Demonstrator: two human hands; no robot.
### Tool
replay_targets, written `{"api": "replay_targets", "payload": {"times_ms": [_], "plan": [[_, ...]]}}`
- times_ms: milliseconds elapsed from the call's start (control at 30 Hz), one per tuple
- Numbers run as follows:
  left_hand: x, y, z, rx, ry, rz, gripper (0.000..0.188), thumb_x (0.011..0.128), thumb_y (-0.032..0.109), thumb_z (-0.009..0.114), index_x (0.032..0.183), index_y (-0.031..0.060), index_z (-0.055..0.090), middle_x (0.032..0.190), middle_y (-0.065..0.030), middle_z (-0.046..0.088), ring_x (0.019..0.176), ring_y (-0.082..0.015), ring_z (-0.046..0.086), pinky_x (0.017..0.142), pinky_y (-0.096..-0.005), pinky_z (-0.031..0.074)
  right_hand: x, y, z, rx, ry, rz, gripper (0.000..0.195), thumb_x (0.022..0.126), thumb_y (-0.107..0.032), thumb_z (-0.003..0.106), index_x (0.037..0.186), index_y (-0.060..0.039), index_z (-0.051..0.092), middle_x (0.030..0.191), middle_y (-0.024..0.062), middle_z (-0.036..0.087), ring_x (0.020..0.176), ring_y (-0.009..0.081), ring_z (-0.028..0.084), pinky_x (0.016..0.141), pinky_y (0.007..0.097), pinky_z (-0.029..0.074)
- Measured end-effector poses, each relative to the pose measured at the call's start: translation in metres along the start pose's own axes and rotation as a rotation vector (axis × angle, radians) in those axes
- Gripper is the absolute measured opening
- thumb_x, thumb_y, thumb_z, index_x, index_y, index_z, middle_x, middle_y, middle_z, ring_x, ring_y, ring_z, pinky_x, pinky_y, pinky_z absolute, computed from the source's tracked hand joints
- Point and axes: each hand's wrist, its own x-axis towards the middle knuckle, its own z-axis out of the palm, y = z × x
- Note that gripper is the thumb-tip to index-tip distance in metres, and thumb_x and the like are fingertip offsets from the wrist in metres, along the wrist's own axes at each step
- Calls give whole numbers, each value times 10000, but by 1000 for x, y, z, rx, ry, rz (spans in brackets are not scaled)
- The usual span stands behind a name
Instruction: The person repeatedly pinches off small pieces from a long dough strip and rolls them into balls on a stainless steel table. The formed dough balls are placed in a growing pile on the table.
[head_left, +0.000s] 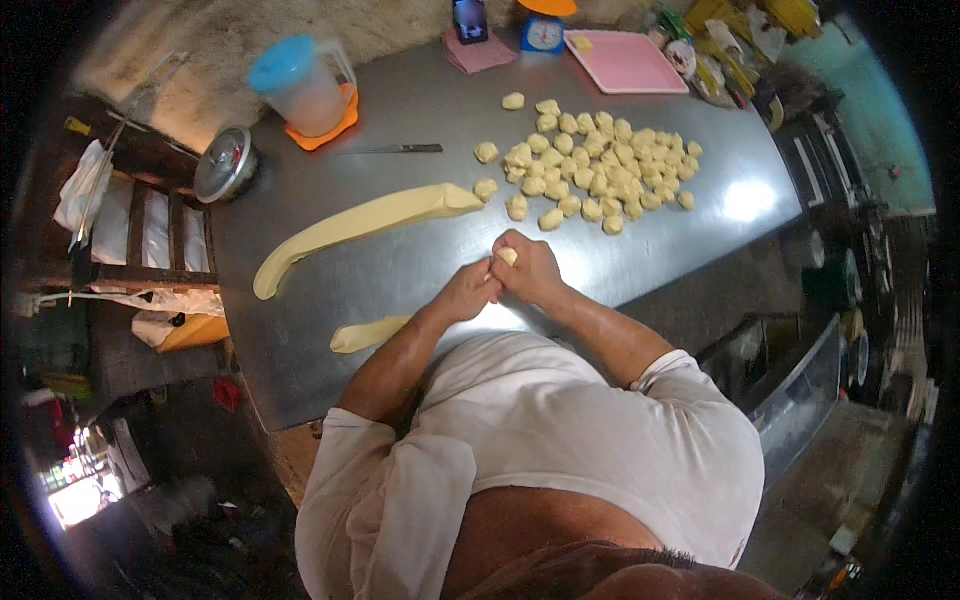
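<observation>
My right hand (533, 268) is closed around a small pale dough piece (508, 256), which shows between thumb and fingers. My left hand (471, 291) presses against it, fingers curled at a pale bit of dough between the two hands; most of that grip is hidden. A short dough strip (367, 335) lies on the steel table and passes out of sight under my left forearm. Beyond my hands a long, thick dough roll (360, 218) curves across the tabletop. Many small dough lumps (611, 161) are heaped to the right, with a few single ones around them.
On the steel table (300, 375) lie a knife (405, 148) and a lidded plastic pitcher (300, 90) on an orange base. A lidded metal pot (227, 163) stands at the left edge. Along the back are a phone (470, 21), a blue dial scale (543, 34) and a pink tray (630, 64).
</observation>
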Motion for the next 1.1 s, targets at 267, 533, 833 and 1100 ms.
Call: {"api": "replay_targets", "payload": {"times_ms": [267, 533, 833, 1100], "plan": [[2, 45, -23, 127, 62, -112, 200, 944, 226, 534, 905, 47, 615, 751, -40, 582, 690, -165, 539, 686, -347, 477, 100, 89, -32, 13, 107, 36, 410, 796, -344, 751, 1068, -65, 624, 837, 209, 702, 798, 408, 692, 733, 478, 541], [2, -28, -5, 795, 351, -6, 662, 830, 70, 710, 1435, 53, 444, 1077, -123, 615, 913, -241, 631, 932, -349, 502, 201, 51, -75, -314, 393, -281, 467, 808, -313, 764, 1156, -30, 633, 1132, 230, 660, 1032, 386, 650, 874, 483, 510], [3, 0, -9, 377, 347, -96, 1016, 810, 51, 749, 1605, 38, 115, 1149, -148, 622, 999, -226, 647, 870, -350, 543, 72, 45, 22, 159, -874, 366, 401, 840, -364, 758, 1068, -50, 658, 872, 135, 717, 769, 232, 700, 706, 367, 558], [13, -62, -18, -21, 219, 143, 524, 957, 56, 598, 1445, 7, 413, 1165, -118, 621, 1010, -181, 610, 861, -336, 531, 18, 28, 42, -27, 75, 76, 282, 864, -329, 693, 1010, -93, 644, 821, 187, 713, 773, 369, 703, 693, 456, 540]]}}
